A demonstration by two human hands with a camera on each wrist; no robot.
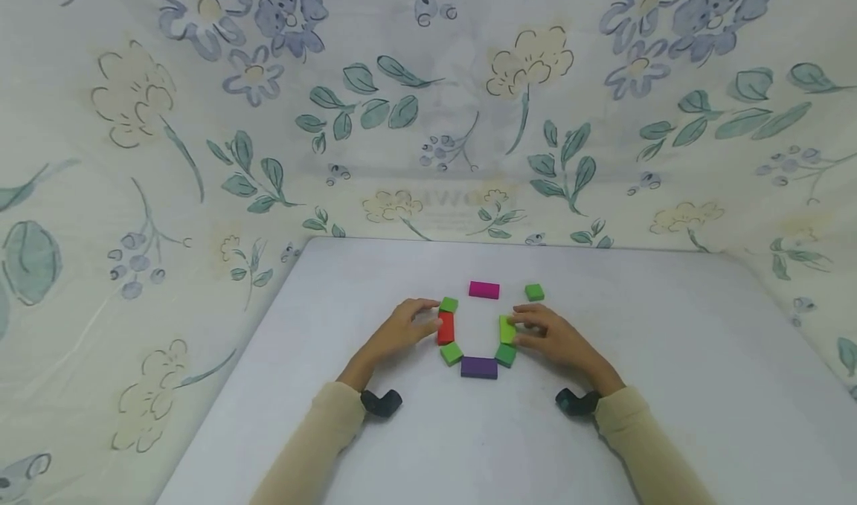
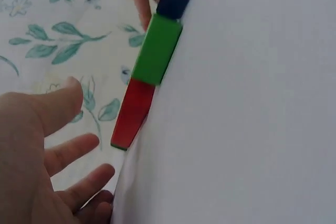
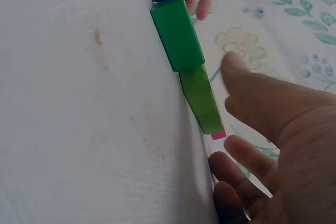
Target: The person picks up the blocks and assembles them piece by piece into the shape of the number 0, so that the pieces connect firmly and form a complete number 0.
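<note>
Colored blocks form a partial ring on the white table (image 1: 402,445). My left hand (image 1: 399,329) is beside the red block (image 1: 445,330), thumb and fingers loosely spread, gripping nothing. A small green block (image 1: 448,305) meets the red block's far end; another green block (image 1: 451,354) meets its near end. A purple block (image 1: 479,368) lies across the front. Opposite, my right hand (image 1: 559,335) is by the lime block (image 1: 507,328), its fingers relaxed and apart; whether they touch it cannot be told. A darker green block (image 1: 506,355) joins the lime and purple ones.
A magenta block (image 1: 484,290) lies apart at the ring's far side. Farther right sits a loose small green block (image 1: 534,292). A floral sheet (image 1: 428,118) hangs behind the table's far edge and along the sides.
</note>
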